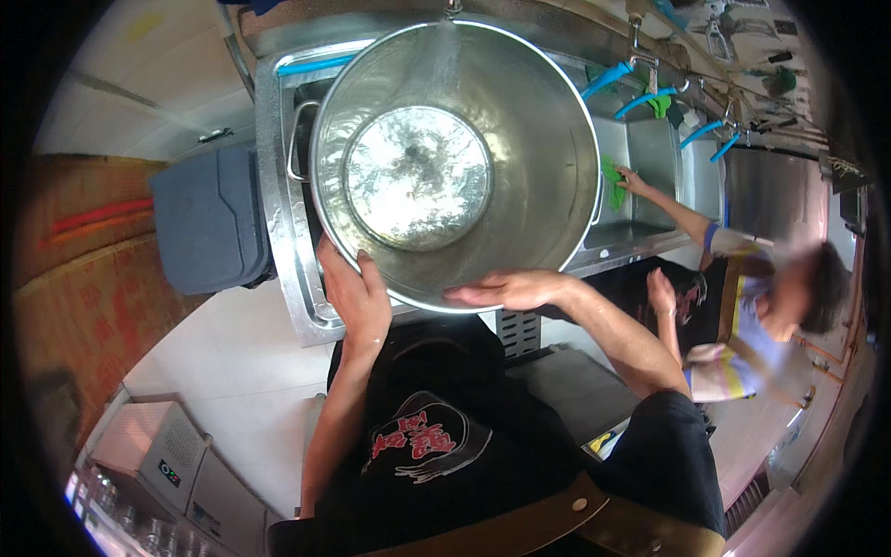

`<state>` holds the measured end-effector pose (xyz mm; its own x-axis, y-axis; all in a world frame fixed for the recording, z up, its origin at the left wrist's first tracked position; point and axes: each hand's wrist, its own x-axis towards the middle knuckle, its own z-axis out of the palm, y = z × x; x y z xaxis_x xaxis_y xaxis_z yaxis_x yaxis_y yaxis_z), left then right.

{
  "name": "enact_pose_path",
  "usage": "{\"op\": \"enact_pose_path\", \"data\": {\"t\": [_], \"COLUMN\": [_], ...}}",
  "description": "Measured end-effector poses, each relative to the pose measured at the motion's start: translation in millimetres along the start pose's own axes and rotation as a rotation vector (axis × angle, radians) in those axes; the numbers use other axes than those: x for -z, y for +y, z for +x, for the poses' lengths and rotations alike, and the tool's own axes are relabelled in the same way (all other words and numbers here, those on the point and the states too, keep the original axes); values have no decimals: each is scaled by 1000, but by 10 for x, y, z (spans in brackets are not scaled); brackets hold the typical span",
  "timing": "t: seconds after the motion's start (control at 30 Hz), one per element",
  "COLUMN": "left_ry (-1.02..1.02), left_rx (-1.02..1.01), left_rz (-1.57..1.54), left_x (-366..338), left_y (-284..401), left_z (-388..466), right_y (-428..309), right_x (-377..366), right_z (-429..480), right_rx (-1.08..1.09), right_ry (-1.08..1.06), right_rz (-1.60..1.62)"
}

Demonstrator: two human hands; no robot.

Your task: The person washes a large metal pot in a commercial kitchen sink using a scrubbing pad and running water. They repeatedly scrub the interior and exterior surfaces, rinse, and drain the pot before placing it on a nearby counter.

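Observation:
A large stainless steel stockpot [539, 160] stands tilted toward me over a metal sink [296, 278]. Water runs into it from a tap [453, 7] at the top of the view, and rippling water [418, 181] covers its bottom. My left hand [358, 299] grips the near rim on the left, thumb on the inner side, the other fingers partly hidden outside. My right hand [518, 289] lies flat across the near rim on the right, its outstretched fingers slightly blurred and reaching inside the pot. It holds no separate thing.
To the right, a co-worker [752, 327] reaches a hand with a green cloth [614, 184] into the neighbouring sink basin [654, 153]. Blue hoses [605, 80] hang from taps along the wall. A lidded grey bin [209, 216] stands left of the sink.

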<state>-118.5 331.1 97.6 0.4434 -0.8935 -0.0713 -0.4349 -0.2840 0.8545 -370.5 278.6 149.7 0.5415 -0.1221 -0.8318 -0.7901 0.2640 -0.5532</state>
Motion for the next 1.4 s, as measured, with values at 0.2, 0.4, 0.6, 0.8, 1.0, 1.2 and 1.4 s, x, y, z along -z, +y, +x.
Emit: {"op": "enact_pose_path", "data": {"t": [0.2, 0.4, 0.6, 0.8, 1.0, 1.2, 1.4], "left_ry": [20, 148, 253, 219, 165, 147, 126], "left_rx": [-63, -111, 21, 67, 113, 24, 111], "left_rz": [-36, -50, -198, -144, -262, -162, -249], "left_x": [18, 73, 434, 579, 647, 741, 616], "left_y": [-29, -234, -567, -541, -572, -674, -452], "left_z": [8, 181, 509, 567, 573, 542, 484], "right_y": [815, 1930, 1999, 1994, 2061, 2016, 1998], "right_x": [676, 557, 327, 321, 697, 1470, 1627], "right_z": [-796, -617, -522, 27, 781, 396, 277], "right_rx": [328, -86, -10, -79, -142, 150, 196], "right_ry": [1443, 1661, 1552, 1131, 545, 801, 965], "right_rz": [803, -2, 73, 55, -289, -24, -36]}}
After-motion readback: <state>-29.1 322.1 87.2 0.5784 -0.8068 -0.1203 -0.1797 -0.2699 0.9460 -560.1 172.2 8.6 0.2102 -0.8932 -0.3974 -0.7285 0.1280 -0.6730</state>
